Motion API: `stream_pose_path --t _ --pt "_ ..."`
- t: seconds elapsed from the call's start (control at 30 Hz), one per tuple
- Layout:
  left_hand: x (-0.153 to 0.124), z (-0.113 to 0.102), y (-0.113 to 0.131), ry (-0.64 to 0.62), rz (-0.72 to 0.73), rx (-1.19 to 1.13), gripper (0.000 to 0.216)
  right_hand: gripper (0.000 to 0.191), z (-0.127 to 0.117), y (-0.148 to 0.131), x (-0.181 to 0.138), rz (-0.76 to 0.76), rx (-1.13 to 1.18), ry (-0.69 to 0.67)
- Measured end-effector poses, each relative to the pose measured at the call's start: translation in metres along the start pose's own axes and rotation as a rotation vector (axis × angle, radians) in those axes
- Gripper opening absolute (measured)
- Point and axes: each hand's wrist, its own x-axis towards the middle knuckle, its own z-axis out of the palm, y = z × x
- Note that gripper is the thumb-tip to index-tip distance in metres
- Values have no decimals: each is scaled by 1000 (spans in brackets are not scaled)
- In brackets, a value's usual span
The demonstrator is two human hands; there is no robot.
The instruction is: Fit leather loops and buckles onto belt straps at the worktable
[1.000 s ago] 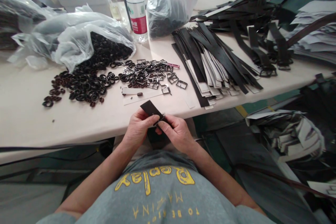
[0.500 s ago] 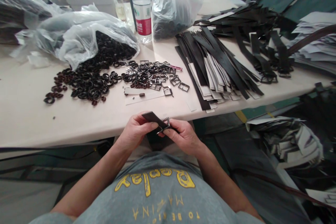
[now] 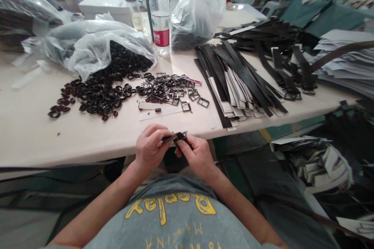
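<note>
Just past the table's front edge, my left hand (image 3: 151,147) is closed on one end of a dark leather strap (image 3: 168,138). My right hand (image 3: 198,155) pinches the same strap where it bends at a metal buckle (image 3: 181,136); fingers partly cover the buckle. Beyond my hands, a pile of metal buckles (image 3: 172,89) lies on the table, with one loose buckle (image 3: 186,106) in front. Left of it spreads a heap of black and brown strap loops (image 3: 102,95). A bundle of dark straps (image 3: 239,78) with white backing lies to the right.
A clear plastic bag (image 3: 90,42) spills more loops. Behind stand a plastic bottle (image 3: 160,27), a lidded glass jar (image 3: 134,11) and an upright filled bag (image 3: 197,15). Buckled straps (image 3: 288,70) and a paper stack (image 3: 344,54) are at right. A sack of scraps (image 3: 318,167) sits below.
The strap end in my left hand has swung down from pointing up and now bends at the buckle. My left hand has turned over it. The camera view has shifted slightly.
</note>
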Motion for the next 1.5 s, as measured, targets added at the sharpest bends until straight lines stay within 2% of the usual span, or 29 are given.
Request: stream_pose_path --t 0.1,0.17,0.27,0.37,0.4,0.43,0.5,0.57,0.6,0.63,0.73,0.8,0.87,0.97,1.0,1.1,1.2,1.3,1.4,1.5 --pt "-1 -1 8 -56 70 -44 14 30 -1 3 1 12 35 75" --pt "0 -1 15 -112 47 -151 26 29 -5 6 2 2 15 123" --pt "0 0 23 -144 -176 -364 21 29 -11 7 2 -7 -7 115" --pt "-1 3 20 -87 -489 -547 6 28 -16 4 1 -19 -68 51" --pt "-1 5 18 -94 -580 -611 21 27 -18 3 1 -18 -104 25" --pt "-1 5 14 -136 -664 -689 38 25 -19 1 1 -13 -141 -8" --pt "-2 5 7 -337 -800 -885 58 23 -22 -4 0 0 -194 -92" --pt "-2 3 2 -550 -860 -1060 57 21 -24 -7 -1 9 -207 -171" --pt "-2 1 0 -598 -874 -1115 55 20 -25 -8 -2 18 -198 -202" --pt "-2 0 -1 -597 -888 -1145 53 19 -25 -9 -4 37 -180 -228" --pt "0 -4 -1 -475 -956 -1121 36 22 -26 -8 -8 126 -108 -269" --pt "1 -6 1 -438 -983 -1076 27 28 -27 -8 -10 178 -77 -284" --pt "1 -9 2 -432 -967 -1044 26 27 -30 -8 -10 190 -64 -323" --pt "0 -15 1 -420 -938 -1011 27 14 -39 -8 -10 185 -54 -389" --pt "-1 -18 -1 -410 -936 -999 28 16 -43 -7 -10 200 -67 -397" --pt "-5 -26 -7 -375 -930 -959 26 11 -60 -2 -15 263 -160 -373" --pt "-10 -33 -12 -423 -875 -865 18 17 -80 -5 -20 219 -329 -292" --pt "-13 -37 -12 -599 -742 -734 10 18 -97 -25 -22 38 -545 -267" --pt "-15 -34 -7 -772 -477 -622 12 21 -104 -57 -16 -276 -772 -281" --pt "-15 -26 2 -861 -271 -584 14 30 -101 -89 -1 -560 -903 -307"
